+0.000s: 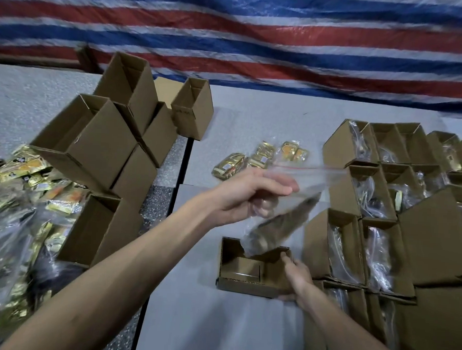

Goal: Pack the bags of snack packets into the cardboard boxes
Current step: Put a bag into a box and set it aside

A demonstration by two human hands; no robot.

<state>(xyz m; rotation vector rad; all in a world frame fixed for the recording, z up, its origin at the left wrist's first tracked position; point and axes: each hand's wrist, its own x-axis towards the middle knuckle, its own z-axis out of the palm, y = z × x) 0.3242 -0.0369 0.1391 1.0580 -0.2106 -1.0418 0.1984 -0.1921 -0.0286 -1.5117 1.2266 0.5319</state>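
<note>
A red, white and blue striped tarp point(258, 37) is hanging behind the grey tables point(254, 117), sagging in folds.

- Two bare forearms come into the picture from the 6 o'clock edge; neither carries a sleeve, cuff or glove anywhere along the length that shows.
- Left hand point(246, 193): uncovered, with no ring, watch or band at the wrist.
- Right hand point(296, 278): likewise uncovered, its wrist plain.
- The left forearm shows from near the elbow, the right one over a shorter stretch.
- Motion blur softens both hands, so nails and fine detail cannot be read.
</note>
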